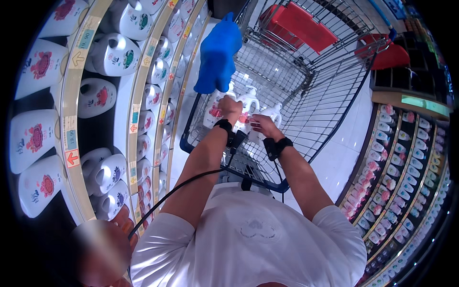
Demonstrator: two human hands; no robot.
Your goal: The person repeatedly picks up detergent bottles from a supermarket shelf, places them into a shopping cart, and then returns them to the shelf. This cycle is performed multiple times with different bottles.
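Observation:
A wire shopping cart (315,118) stands before me with several white pump bottles in it, marked with pink-red floral labels. My left hand (230,107) is at the upper parts of the left bottle (214,113) and the middle bottle (247,102); its fingers are curled, and whether it grips one is hidden. My right hand (265,125) is by the right bottle (273,114), its fingers pointing left towards the middle bottle's label; its hold is unclear. A blue cloth or plastic item (218,53) hangs at the cart's left side, above my left hand.
Shelves (123,107) of white bottles rise close on my left. More shelves (391,168) of bottles stand at the right beyond the floor tiles (340,154). Red panels (304,25) are at the cart's far end. Part of another person (102,251) shows at the lower left. Black cables run from my wrists.

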